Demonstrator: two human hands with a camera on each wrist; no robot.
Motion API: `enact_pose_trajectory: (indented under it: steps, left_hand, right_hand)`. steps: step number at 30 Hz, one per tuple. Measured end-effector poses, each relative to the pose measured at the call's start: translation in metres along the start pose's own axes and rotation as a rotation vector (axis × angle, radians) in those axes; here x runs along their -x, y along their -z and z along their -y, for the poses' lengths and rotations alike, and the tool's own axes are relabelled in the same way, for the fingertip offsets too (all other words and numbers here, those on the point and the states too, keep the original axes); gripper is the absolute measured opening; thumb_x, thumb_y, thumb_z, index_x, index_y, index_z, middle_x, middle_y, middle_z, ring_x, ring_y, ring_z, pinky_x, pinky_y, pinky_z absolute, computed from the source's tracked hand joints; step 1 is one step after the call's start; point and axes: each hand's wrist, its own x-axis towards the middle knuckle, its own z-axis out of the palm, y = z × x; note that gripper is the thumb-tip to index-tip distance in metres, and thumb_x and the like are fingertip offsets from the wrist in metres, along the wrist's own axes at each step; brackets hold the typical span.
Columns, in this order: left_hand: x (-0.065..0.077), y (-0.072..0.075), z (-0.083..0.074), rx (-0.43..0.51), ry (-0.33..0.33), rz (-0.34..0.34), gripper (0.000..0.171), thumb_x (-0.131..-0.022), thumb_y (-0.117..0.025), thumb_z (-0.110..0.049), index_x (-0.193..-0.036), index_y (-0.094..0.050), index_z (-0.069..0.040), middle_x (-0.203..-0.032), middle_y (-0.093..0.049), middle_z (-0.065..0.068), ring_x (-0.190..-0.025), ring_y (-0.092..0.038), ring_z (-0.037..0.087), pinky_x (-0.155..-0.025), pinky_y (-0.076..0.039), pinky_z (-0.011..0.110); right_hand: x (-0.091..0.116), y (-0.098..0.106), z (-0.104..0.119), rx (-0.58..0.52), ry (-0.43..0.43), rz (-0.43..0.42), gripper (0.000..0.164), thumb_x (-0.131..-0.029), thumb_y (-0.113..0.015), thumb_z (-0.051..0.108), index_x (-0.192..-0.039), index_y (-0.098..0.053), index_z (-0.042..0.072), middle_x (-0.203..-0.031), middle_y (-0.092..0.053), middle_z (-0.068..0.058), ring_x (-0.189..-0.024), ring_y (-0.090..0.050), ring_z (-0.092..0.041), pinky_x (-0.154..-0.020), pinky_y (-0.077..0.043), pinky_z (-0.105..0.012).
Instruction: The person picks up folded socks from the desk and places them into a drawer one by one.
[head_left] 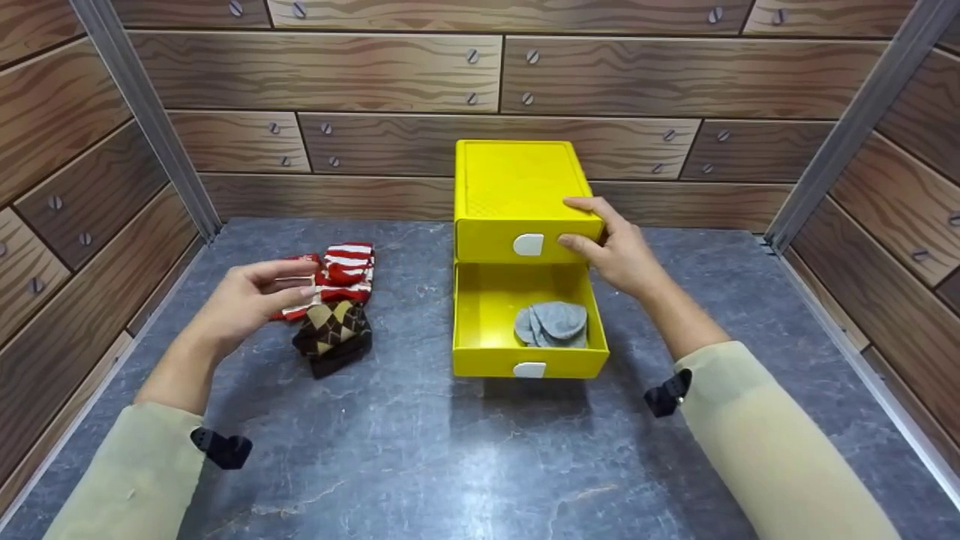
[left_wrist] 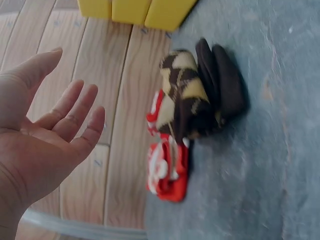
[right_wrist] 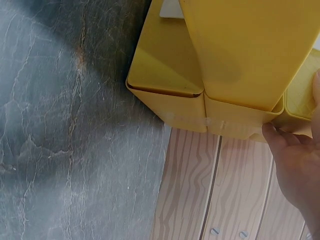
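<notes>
A yellow drawer box stands at the back, its middle drawer pulled out with a folded pair of grey socks inside. My right hand grips the box's upper right front corner, one finger on the top and the thumb near the top drawer's front. To the left, my left hand hovers with loosely bent fingers and holds nothing. Close by its fingertips lie red-and-white striped socks, partly hidden by the hand. In front of these sit folded brown argyle socks, seen larger in the left wrist view.
Under the pulled-out drawer, the right wrist view shows a closed lower drawer. Wood-patterned walls close off the back and sides of the grey marbled table. Metal posts mark the back corners.
</notes>
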Motion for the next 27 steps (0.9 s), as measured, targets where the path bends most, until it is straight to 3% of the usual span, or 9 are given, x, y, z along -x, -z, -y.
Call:
enact_pose_trajectory:
  steps: [7,14,21,27]
  left_hand:
    - [0.006,0.016,0.026,-0.034,0.053,-0.011,0.052,-0.101,-0.076,-0.018,-0.148,-0.06,-0.001,-0.139,-0.068,0.008,-0.114,-0.068,0.006,-0.094,-0.057,0.026]
    - [0.01,0.017,0.048,0.02,0.052,0.0,0.05,-0.098,-0.079,-0.013,-0.146,-0.066,-0.009,-0.135,-0.071,0.0,-0.121,-0.068,0.014,-0.097,-0.055,0.025]
    - [0.011,0.011,0.064,-0.034,0.072,0.005,0.056,-0.098,-0.079,-0.018,-0.15,-0.06,-0.005,-0.152,-0.059,0.012,-0.128,-0.064,0.019,-0.096,-0.055,0.025]
    - [0.008,0.005,0.071,-0.05,0.087,-0.016,0.059,-0.099,-0.079,-0.017,-0.151,-0.056,0.001,-0.151,-0.057,0.023,-0.133,-0.06,0.03,-0.094,-0.055,0.022]
  right_hand:
    - [0.001,0.0,0.0,0.007,-0.005,0.001,0.057,-0.103,-0.072,0.032,-0.156,-0.051,0.026,-0.136,-0.059,-0.018,-0.107,-0.061,-0.028,-0.083,-0.054,-0.032]
    - [0.002,0.001,0.003,0.019,-0.016,0.001,0.058,-0.103,-0.072,0.033,-0.156,-0.05,0.029,-0.136,-0.058,-0.018,-0.105,-0.06,-0.029,-0.081,-0.054,-0.033]
    - [0.001,0.0,0.003,0.009,-0.009,0.007,0.057,-0.104,-0.071,0.032,-0.156,-0.05,0.027,-0.137,-0.058,-0.018,-0.108,-0.06,-0.028,-0.084,-0.054,-0.032]
    - [0.0,0.0,0.002,0.011,-0.003,0.0,0.056,-0.104,-0.072,0.03,-0.156,-0.051,0.027,-0.136,-0.059,-0.018,-0.108,-0.06,-0.028,-0.085,-0.054,-0.034]
